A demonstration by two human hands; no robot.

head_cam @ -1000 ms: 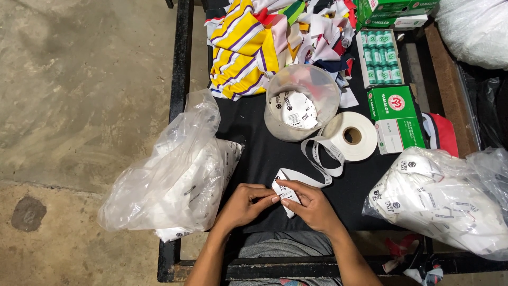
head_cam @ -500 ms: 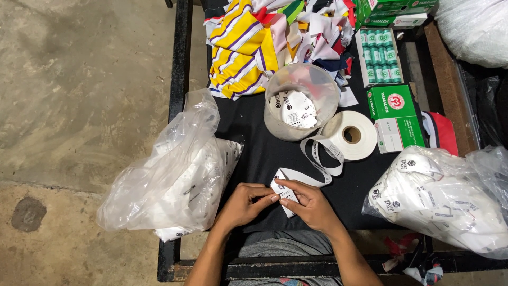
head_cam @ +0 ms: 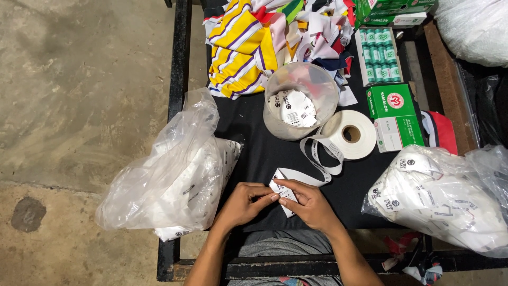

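i see the black cloth-covered work table (head_cam: 254,153) under both hands. to the left of the left hand lies a big clear plastic bag of white labels (head_cam: 169,180), and far to the right of the right hand a second clear bag of white printed labels (head_cam: 444,201). beyond the hands, at the far side, is a heap of yellow, purple and white striped fabric (head_cam: 238,47), then a round translucent plastic bowl with printed tags inside (head_cam: 300,100), and a white roll of label tape (head_cam: 350,134) just beside the bowl. a green cardboard box (head_cam: 394,103) sits right of the roll.

the white printed label strip (head_cam: 304,167) runs from the roll down to the hands. the left hand (head_cam: 244,204) and right hand (head_cam: 309,204) are close together, fingertips pinched on the strip's end piece (head_cam: 283,191).

in my judgement, to do this well the fingers should hold the strip flat and close to the line between two labels, so the piece comes out straight and the loop behind does not twist.
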